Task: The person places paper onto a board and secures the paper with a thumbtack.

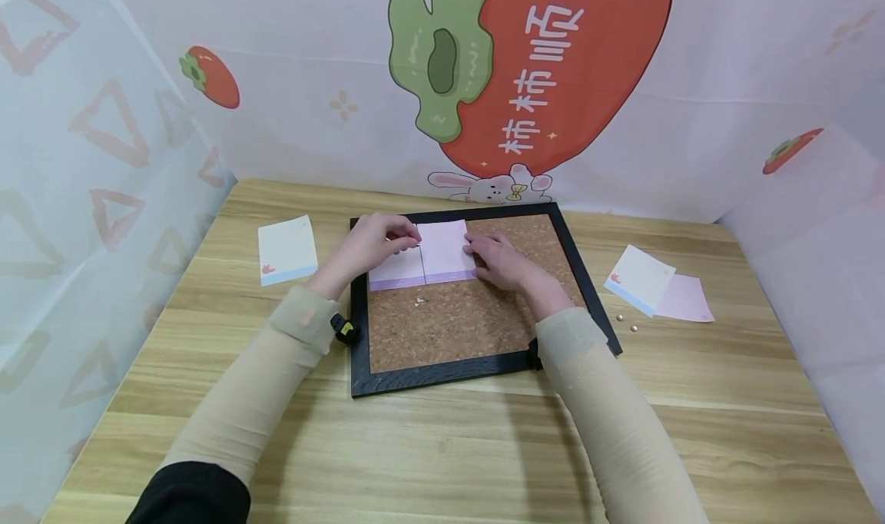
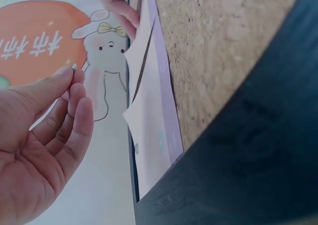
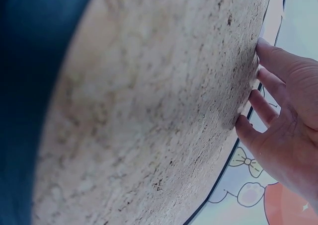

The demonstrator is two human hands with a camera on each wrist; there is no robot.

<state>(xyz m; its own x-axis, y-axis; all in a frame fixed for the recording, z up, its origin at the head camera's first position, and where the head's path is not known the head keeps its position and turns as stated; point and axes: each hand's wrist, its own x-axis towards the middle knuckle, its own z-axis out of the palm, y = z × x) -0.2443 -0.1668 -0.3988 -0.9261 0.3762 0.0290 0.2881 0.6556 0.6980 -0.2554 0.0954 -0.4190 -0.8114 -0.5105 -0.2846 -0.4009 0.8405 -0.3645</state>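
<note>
A black-framed cork board (image 1: 477,320) lies flat on the wooden table. Two paper notes sit side by side at its upper left: a pale note with a purple strip (image 1: 396,272) and a pink note (image 1: 445,251). My left hand (image 1: 373,246) hovers over the pale note, fingertips at the pink note's top left corner. In the left wrist view that hand (image 2: 49,130) has loosely bent fingers with nothing visible in them, beside the notes (image 2: 149,130). My right hand (image 1: 503,263) lies with straight fingers on the pink note's right edge; in the right wrist view its fingers (image 3: 271,106) touch the cork (image 3: 149,111).
A small pin (image 1: 418,301) lies on the cork below the notes. A white note with a blue strip (image 1: 286,249) lies left of the board. To the right lie a white note (image 1: 639,278), a pink one (image 1: 686,299) and two loose pins (image 1: 627,323). Printed cloth walls enclose the table.
</note>
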